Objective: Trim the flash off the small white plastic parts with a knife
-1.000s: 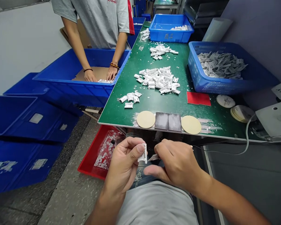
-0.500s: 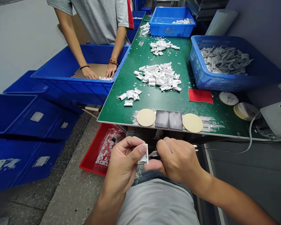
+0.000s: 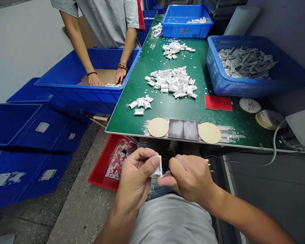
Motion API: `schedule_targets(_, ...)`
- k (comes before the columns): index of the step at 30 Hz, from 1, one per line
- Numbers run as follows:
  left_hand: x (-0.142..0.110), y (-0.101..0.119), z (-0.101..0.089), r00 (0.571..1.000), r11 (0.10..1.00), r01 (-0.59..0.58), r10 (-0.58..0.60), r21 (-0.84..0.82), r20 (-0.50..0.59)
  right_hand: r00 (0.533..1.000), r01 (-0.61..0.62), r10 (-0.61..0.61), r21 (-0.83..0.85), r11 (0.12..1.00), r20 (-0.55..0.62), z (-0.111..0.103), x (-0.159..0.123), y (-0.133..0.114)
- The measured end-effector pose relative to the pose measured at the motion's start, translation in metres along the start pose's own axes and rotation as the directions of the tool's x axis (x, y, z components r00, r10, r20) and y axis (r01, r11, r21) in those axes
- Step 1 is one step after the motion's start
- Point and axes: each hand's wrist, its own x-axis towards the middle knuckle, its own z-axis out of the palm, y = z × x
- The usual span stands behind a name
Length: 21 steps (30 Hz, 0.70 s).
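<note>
My left hand [image 3: 138, 173] pinches a small white plastic part [image 3: 156, 172] between thumb and fingers, with its long slotted edge facing right. Closed in a fist, my right hand [image 3: 190, 176] grips a knife [image 3: 167, 174]; its short grey blade shows past the fingers and its pale handle end pokes out behind them. The blade meets the lower right edge of the part, where my right thumb also presses close. Most of the knife handle is hidden in the fist. Both hands are above my lap, just in front of the table edge.
Piles of white parts [image 3: 174, 81] lie on the green table [image 3: 132, 123], behind round cream discs [image 3: 158, 127] and dark pads [image 3: 183, 129]. A blue basket [image 3: 244, 87] stands right. Below is a red bin [image 3: 101, 169] with scraps. A co-worker's hands [image 3: 96, 80] reach into a blue tub [image 3: 78, 91].
The knife blade has moved down along the part's right edge to its lower end. My right fist has tilted slightly. The co-worker's hands have shifted a little.
</note>
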Motion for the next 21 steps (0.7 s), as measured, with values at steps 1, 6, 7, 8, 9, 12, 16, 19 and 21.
schedule_targets(1, 0.007, 0.003, -0.002, 0.998, 0.997, -0.058, 0.058, 0.056, -0.003, 1.0, -0.012, 0.011, 0.081, 0.997, 0.007, 0.001, -0.002, 0.0)
schedule_targets(6, 0.085, 0.031, -0.026, 0.783, 0.45, -0.464, 0.611, 0.763, 0.116, 0.993, -0.119, 0.112, 0.381, 0.917, 0.04, 0.001, -0.012, 0.0)
schedule_targets(7, 0.103, 0.037, -0.03, 0.775, 0.244, -0.467, 0.575, 0.85, 0.261, 0.99, -0.139, 0.129, 0.402, 0.905, 0.052, 0.001, -0.013, 0.001)
schedule_targets(8, 0.118, 0.042, -0.032, 0.769, 0.156, -0.477, 0.55, 0.865, 0.325, 0.988, -0.157, 0.143, 0.417, 0.895, 0.065, 0.002, -0.016, 0.001)
schedule_targets(9, 0.132, 0.046, -0.033, 0.766, 0.074, -0.487, 0.514, 0.87, 0.386, 0.985, -0.172, 0.156, 0.43, 0.887, 0.072, 0.002, -0.018, 0.001)
schedule_targets(12, 0.157, 0.058, -0.027, 0.741, -0.053, -0.512, 0.477, 0.858, 0.472, 0.975, -0.218, 0.212, 0.464, 0.858, 0.066, 0.002, -0.027, 0.005)
schedule_targets(16, 0.179, 0.07, 0.007, 0.711, -0.186, -0.54, 0.421, 0.821, 0.564, 0.961, -0.255, 0.276, 0.503, 0.826, 0.035, -0.003, -0.036, 0.01)
schedule_targets(19, 0.203, 0.067, 0.045, 0.708, -0.249, -0.57, 0.335, 0.783, 0.622, 0.952, -0.268, 0.305, 0.518, 0.812, 0.014, -0.009, -0.039, 0.011)
schedule_targets(21, 0.22, 0.06, 0.068, 0.719, -0.286, -0.571, 0.278, 0.77, 0.637, 0.948, -0.268, 0.318, 0.531, 0.804, -0.002, -0.013, -0.041, 0.012)
